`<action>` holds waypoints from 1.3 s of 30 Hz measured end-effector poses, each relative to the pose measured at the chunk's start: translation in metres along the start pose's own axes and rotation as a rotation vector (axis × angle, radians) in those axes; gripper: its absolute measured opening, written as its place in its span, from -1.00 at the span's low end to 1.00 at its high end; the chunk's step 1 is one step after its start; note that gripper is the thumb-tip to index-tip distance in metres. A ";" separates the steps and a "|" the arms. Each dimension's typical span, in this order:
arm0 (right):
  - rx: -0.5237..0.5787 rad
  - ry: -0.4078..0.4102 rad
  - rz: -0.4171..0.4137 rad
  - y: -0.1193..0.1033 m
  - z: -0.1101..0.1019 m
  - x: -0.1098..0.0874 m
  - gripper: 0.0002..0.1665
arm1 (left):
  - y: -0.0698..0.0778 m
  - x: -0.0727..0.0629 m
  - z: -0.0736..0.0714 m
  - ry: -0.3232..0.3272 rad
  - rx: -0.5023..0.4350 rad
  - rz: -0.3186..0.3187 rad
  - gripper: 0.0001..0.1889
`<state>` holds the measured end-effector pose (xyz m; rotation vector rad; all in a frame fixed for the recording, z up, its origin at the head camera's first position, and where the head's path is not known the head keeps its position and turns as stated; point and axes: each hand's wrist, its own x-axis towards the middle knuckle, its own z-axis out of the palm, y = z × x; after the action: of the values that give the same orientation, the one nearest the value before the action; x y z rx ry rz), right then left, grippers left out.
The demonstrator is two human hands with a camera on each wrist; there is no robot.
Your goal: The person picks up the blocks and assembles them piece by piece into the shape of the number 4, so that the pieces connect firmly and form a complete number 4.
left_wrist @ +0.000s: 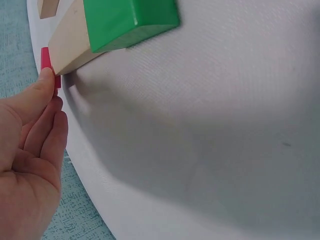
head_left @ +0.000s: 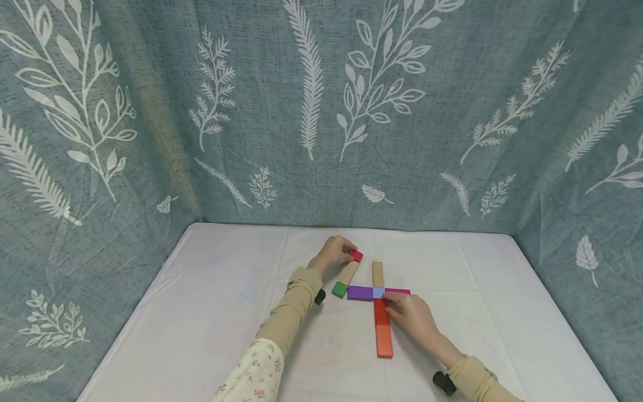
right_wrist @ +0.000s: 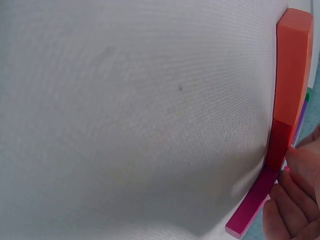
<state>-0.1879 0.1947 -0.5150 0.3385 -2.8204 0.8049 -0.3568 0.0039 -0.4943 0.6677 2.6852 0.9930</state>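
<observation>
My left hand [head_left: 335, 252] pinches a small pinkish-red block [left_wrist: 46, 59] between thumb and fingers, at the far end of a slanted plain wooden block [head_left: 349, 273]. A green block [head_left: 339, 290] lies at that piece's near end. To the right is a cross of blocks: light blue [head_left: 378, 292] in the middle, a purple block [head_left: 360, 293] left of it, a magenta block [right_wrist: 252, 203] right. My right hand [head_left: 413, 318] reaches over the cross, fingertips touching around the light blue block and a red block [head_left: 381, 312]; its fingers partly hide the magenta block.
Beyond the light blue block, another plain wooden block [head_left: 378, 273] points away from me. An orange block [head_left: 384, 341] continues the red one towards me. Everything lies on a white-covered table [head_left: 201, 312], with a patterned teal curtain [head_left: 321, 184] around its back and sides.
</observation>
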 end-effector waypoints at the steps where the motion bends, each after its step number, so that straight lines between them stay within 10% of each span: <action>1: 0.000 0.000 0.000 0.000 0.000 0.000 -0.63 | 0.000 0.000 0.000 -0.002 -0.002 -0.004 -0.71; 39: -0.007 0.010 -0.023 0.002 -0.001 0.002 -0.64 | -0.007 -0.001 0.006 0.013 -0.098 -0.019 -0.73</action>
<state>-0.1897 0.1962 -0.5147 0.3641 -2.8042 0.7889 -0.3560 0.0018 -0.5033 0.6179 2.6288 1.1190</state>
